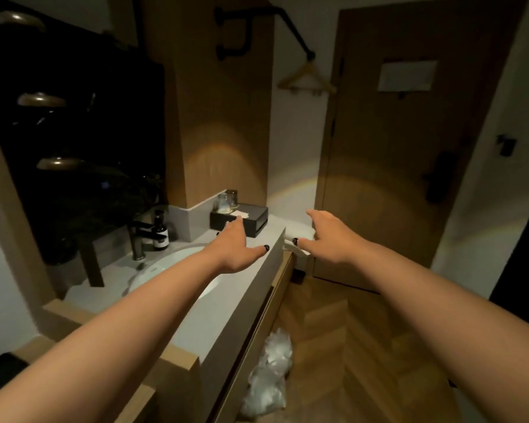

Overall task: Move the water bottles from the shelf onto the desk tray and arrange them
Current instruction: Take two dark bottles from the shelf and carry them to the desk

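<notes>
My left hand (234, 250) stretched out over the counter (226, 303) w/ fingers straight, holding nothing, my right hand (326, 236) likewise past counter edge, hands apart, black box (251, 219) & glasses (226, 199) ahead, can't see any water bottles, shelf or tray.

Room dim; warm, low light. Two soft arcs of light fall on the wood panel (223, 123) and the door (409, 148), rainbow-fringed at their rims. Mirror (74, 117) nearly black, only three lamp reflections showing. My hands, left hand (235, 244) and right hand (330, 236), are evenly lit and slightly soft. Motion blur overall. Wide-angle bending and dark vignetting at the edges; corners fall to shadow.
</notes>
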